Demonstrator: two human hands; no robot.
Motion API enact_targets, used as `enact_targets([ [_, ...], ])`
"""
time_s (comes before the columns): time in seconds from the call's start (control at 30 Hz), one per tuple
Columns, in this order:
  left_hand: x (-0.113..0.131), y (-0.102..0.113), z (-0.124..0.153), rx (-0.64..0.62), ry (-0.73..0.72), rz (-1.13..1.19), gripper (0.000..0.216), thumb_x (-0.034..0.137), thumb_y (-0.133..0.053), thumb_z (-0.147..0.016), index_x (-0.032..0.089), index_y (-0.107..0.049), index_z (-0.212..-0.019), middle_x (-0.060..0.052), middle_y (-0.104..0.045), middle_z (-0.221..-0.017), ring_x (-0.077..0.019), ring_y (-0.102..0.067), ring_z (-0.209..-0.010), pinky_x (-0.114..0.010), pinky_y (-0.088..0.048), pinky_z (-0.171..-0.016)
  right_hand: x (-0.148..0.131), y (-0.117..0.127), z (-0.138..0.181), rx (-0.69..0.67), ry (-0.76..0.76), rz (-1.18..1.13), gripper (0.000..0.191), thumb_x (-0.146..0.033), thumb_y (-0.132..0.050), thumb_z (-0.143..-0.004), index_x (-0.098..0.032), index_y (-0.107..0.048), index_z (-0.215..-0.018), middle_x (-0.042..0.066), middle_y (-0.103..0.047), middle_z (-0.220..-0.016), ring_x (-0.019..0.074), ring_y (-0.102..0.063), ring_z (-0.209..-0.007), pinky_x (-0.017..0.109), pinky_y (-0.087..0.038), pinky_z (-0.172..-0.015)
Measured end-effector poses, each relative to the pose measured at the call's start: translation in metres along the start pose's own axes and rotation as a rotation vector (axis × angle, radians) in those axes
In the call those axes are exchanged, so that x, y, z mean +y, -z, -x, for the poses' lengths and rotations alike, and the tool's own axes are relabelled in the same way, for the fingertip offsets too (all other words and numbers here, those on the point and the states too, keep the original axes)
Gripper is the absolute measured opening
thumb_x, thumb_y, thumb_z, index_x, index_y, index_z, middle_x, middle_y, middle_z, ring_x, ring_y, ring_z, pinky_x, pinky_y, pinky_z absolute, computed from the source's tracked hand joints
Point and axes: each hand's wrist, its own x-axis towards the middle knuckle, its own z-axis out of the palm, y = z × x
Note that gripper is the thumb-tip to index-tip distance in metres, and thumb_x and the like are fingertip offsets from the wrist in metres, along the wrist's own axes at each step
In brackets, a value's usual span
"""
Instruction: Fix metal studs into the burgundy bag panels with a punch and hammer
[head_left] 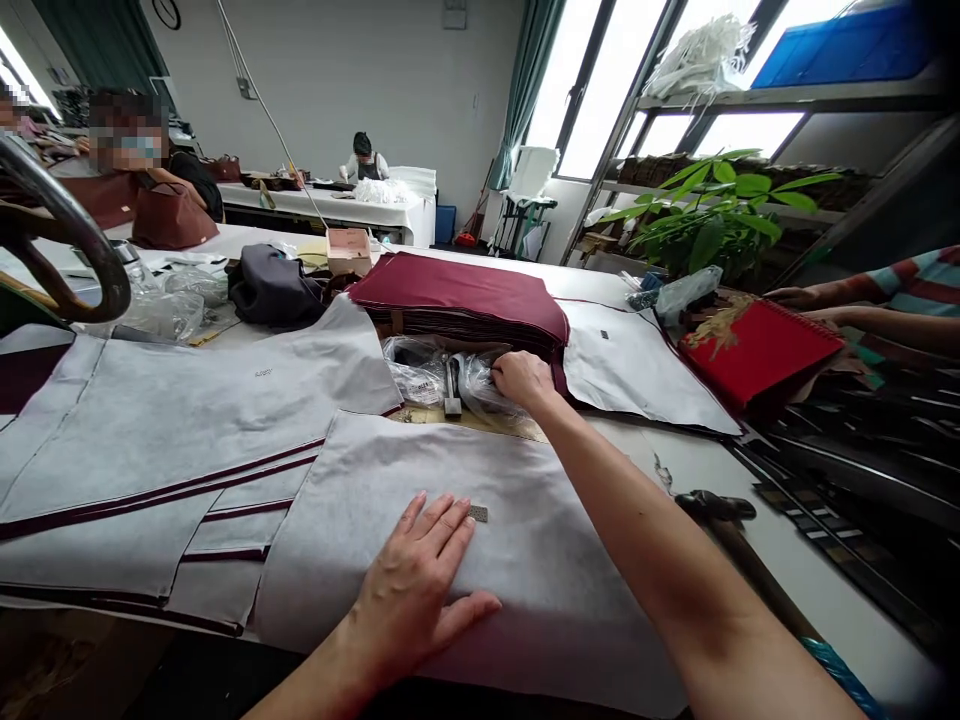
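Note:
My left hand (420,570) lies flat, fingers stretched, on a pale grey leather panel (525,480). By its fingertips a small dotted metal plate (478,514) sits on that panel. Farther forward, my right hand (529,380) reaches to a clear plastic bag (480,380). Its fingers are curled at the bag's edge, and whatever they pinch is hidden. Beside the bag stands a small metal block tool (451,395), with another clear bag (414,370) to its left. Right behind them rises a stack of burgundy leather pieces (465,290).
Grey-backed panels with burgundy edges (187,420) cover the left side; another panel (637,365) lies right. A hammer (716,505) rests at the right, near a red spiral calendar (757,345) and a potted plant (705,215). A curved metal bar (90,240) juts in at left. Other people work around.

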Motion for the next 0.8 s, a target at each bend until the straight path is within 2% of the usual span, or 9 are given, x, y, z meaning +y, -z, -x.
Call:
enact_targets([
  [0.1, 0.0, 0.0, -0.001, 0.01, -0.007, -0.002, 0.064, 0.066, -0.053, -0.096, 0.014, -0.062, -0.133, -0.009, -0.058, -0.148, -0.0317, -0.055, -0.136, -0.057, -0.048, -0.113, 0.013, 0.001, 0.006, 0.046, -0.032, -0.195, 0.014, -0.026, -0.071, -0.084, -0.021, -0.082, -0.091, 0.011, -0.077, -0.096, 0.0306, -0.07, -0.102, 0.038, -0.052, -0.092],
  [0.2, 0.0, -0.001, -0.001, 0.013, -0.011, 0.001, 0.064, 0.066, -0.052, -0.096, 0.014, -0.063, -0.133, -0.009, -0.058, -0.147, -0.0314, -0.056, -0.136, -0.057, -0.047, -0.114, 0.025, 0.005, 0.014, 0.07, -0.079, -0.449, 0.024, -0.036, -0.069, -0.087, -0.018, -0.081, -0.098, 0.007, -0.075, -0.08, 0.0223, -0.072, -0.076, 0.031, -0.057, -0.072],
  [0.27, -0.001, -0.001, 0.0, 0.012, -0.006, 0.005, 0.065, 0.066, -0.052, -0.096, 0.014, -0.062, -0.133, -0.009, -0.058, -0.148, -0.0312, -0.055, -0.136, -0.057, -0.046, -0.115, 0.028, 0.011, 0.021, 0.079, -0.09, -0.621, 0.035, -0.045, -0.071, -0.085, -0.015, -0.079, -0.101, 0.006, -0.074, -0.078, 0.0178, -0.068, -0.064, 0.028, -0.057, -0.063],
  [0.4, -0.001, -0.002, 0.001, -0.009, 0.005, 0.024, 0.066, 0.065, -0.053, -0.096, 0.014, -0.06, -0.136, -0.011, -0.056, -0.149, -0.031, -0.053, -0.137, -0.056, -0.043, -0.117, 0.023, 0.029, 0.05, 0.057, -0.06, -0.876, 0.053, -0.057, -0.082, -0.072, -0.012, -0.077, -0.099, 0.008, -0.073, -0.079, 0.0145, -0.065, -0.06, 0.029, -0.059, -0.063],
  [0.5, 0.0, 0.0, 0.001, -0.033, 0.023, 0.05, 0.065, 0.064, -0.056, -0.095, 0.014, -0.06, -0.136, -0.013, -0.056, -0.149, -0.0313, -0.052, -0.139, -0.056, -0.04, -0.12, 0.014, 0.034, 0.091, -0.015, -0.039, -0.971, 0.055, -0.056, -0.087, -0.066, -0.014, -0.078, -0.1, 0.007, -0.074, -0.082, 0.0153, -0.066, -0.064, 0.03, -0.06, -0.065],
  [0.6, 0.001, 0.004, 0.0, -0.058, 0.047, 0.073, 0.064, 0.062, -0.06, -0.093, 0.013, -0.06, -0.134, -0.015, -0.055, -0.148, -0.0317, -0.051, -0.139, -0.056, -0.036, -0.122, 0.004, 0.024, 0.144, -0.082, 0.073, -0.903, 0.036, -0.047, -0.084, -0.075, -0.019, -0.08, -0.097, 0.005, -0.076, -0.083, 0.0174, -0.067, -0.068, 0.031, -0.059, -0.066],
  [0.7, 0.001, 0.005, 0.0, -0.087, 0.055, 0.083, 0.064, 0.061, -0.061, -0.093, 0.013, -0.059, -0.136, -0.016, -0.055, -0.148, -0.0321, -0.049, -0.14, -0.055, -0.034, -0.124, -0.003, 0.007, 0.192, -0.047, 0.339, -0.639, 0.014, -0.032, -0.07, -0.092, -0.023, -0.079, -0.098, 0.004, -0.077, -0.09, 0.0196, -0.069, -0.078, 0.034, -0.058, -0.074],
  [0.8, -0.001, 0.005, 0.0, -0.101, 0.051, 0.083, 0.065, 0.06, -0.059, -0.094, 0.013, -0.057, -0.139, -0.016, -0.054, -0.149, -0.0316, -0.048, -0.141, -0.055, -0.032, -0.125, -0.003, -0.004, 0.216, -0.023, 0.604, -0.377, 0.021, -0.02, -0.06, -0.099, -0.025, -0.077, -0.109, 0.004, -0.077, -0.104, 0.0219, -0.067, -0.094, 0.04, -0.056, -0.086],
])
